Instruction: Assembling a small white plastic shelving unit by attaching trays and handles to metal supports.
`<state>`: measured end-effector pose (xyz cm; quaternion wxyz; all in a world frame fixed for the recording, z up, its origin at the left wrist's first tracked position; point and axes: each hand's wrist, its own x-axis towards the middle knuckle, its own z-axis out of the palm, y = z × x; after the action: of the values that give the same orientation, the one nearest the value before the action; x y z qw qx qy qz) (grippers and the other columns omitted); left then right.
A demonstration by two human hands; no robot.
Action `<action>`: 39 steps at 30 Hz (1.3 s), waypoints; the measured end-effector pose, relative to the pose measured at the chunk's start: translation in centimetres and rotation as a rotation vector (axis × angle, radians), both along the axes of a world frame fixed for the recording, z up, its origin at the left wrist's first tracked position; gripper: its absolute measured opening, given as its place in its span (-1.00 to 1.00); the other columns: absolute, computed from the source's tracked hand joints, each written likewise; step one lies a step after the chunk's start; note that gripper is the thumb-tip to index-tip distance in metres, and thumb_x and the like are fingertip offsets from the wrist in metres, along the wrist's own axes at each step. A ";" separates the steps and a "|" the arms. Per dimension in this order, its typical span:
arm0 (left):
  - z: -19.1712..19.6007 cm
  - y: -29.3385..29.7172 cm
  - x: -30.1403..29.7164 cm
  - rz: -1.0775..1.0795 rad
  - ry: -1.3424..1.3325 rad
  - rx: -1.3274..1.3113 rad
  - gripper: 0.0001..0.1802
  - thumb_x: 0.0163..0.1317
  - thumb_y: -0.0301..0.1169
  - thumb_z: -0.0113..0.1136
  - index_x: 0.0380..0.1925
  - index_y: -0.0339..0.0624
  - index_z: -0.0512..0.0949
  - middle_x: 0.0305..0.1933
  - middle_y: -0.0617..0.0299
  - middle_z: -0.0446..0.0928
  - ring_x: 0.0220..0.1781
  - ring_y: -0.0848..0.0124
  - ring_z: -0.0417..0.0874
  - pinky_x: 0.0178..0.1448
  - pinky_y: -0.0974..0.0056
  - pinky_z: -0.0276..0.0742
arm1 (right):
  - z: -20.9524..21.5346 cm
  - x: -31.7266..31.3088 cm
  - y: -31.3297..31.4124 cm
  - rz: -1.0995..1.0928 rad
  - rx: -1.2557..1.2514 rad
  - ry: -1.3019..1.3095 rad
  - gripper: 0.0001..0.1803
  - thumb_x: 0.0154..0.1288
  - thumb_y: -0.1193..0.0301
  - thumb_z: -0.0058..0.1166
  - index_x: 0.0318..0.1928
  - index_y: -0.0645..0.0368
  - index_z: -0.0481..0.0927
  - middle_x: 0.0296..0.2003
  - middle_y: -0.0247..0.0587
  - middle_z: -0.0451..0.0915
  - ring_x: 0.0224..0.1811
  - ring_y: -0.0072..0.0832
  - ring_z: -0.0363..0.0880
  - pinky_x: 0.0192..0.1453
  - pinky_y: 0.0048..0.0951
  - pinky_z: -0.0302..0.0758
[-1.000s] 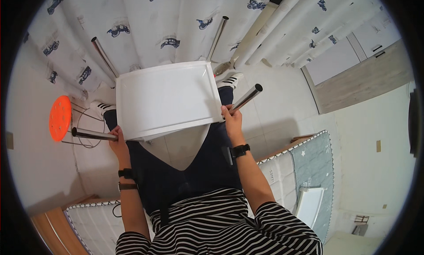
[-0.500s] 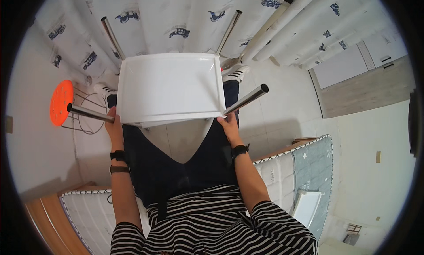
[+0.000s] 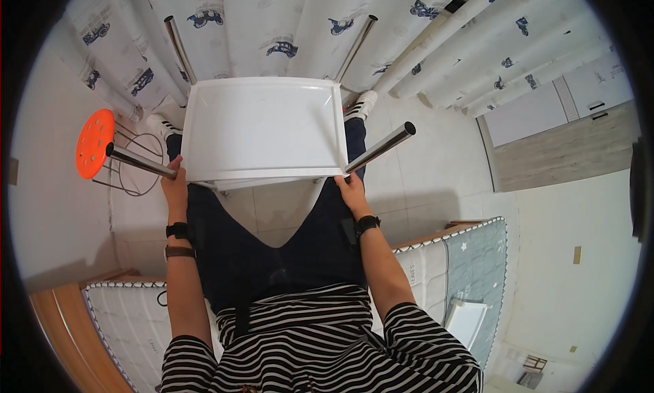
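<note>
A white plastic shelf tray [image 3: 266, 127] with a raised rim faces me between my legs. Chrome tubes stick up from its corners; the near right tube [image 3: 381, 148] and the near left tube [image 3: 139, 160] slant outward. My left hand [image 3: 174, 185] grips the near left corner, its fingers around the base of that tube. My right hand [image 3: 352, 192] is closed on the near right corner, thumb and fingers at the foot of the other tube. Parts of white framing show under the near edge. What lies beneath the tray is mostly hidden.
An orange-topped stool [image 3: 95, 144] with wire legs stands at the left. White curtains [image 3: 300, 32] with vehicle prints hang beyond the tray. Behind me is a bed [image 3: 470, 257], with another white tray [image 3: 467, 323] on it. A cabinet [image 3: 558, 141] stands far right.
The view has shifted slightly, so the tray and tubes appear a little higher. Both hands keep their hold on the near corners.
</note>
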<state>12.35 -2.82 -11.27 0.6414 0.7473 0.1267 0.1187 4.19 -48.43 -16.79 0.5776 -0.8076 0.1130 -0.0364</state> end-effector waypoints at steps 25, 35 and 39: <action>-0.8 0.9 0.3 0.020 -0.067 0.061 -0.77 0.14 -0.55 -0.06 -0.22 -0.34 0.51 0.09 0.01 0.46 0.13 0.30 0.44 0.25 0.31 0.21 | 4.5 2.7 -0.7 0.208 -0.160 0.160 -0.50 0.16 0.13 0.16 -0.09 0.32 0.50 -0.29 -0.12 0.59 -0.21 -0.49 0.53 -0.26 -0.49 0.46; -0.5 0.5 1.1 -0.026 -0.064 -0.029 -0.80 0.16 -0.56 -0.05 -0.23 -0.31 0.50 0.13 -0.03 0.41 0.16 0.29 0.41 0.25 0.30 0.23 | 6.1 1.7 -1.9 0.388 -0.345 0.323 -0.42 0.00 -0.02 0.20 -0.11 0.19 0.56 -0.18 -0.01 0.58 -0.07 -0.13 0.52 -0.02 -0.28 0.42; -0.3 1.5 1.1 -0.033 -0.026 -0.007 -0.80 0.17 -0.55 -0.05 -0.22 -0.33 0.50 0.12 -0.03 0.43 0.15 0.30 0.42 0.25 0.30 0.23 | 7.2 0.2 -0.9 0.470 -0.401 0.295 -0.40 -0.10 0.00 0.26 -0.14 0.19 0.58 -0.18 -0.03 0.58 -0.05 -0.12 0.50 0.03 -0.30 0.40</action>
<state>13.50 -1.31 -11.62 0.6476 0.7454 0.1065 0.1172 4.43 -49.30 -9.60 0.3773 -0.9057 -0.0032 0.1933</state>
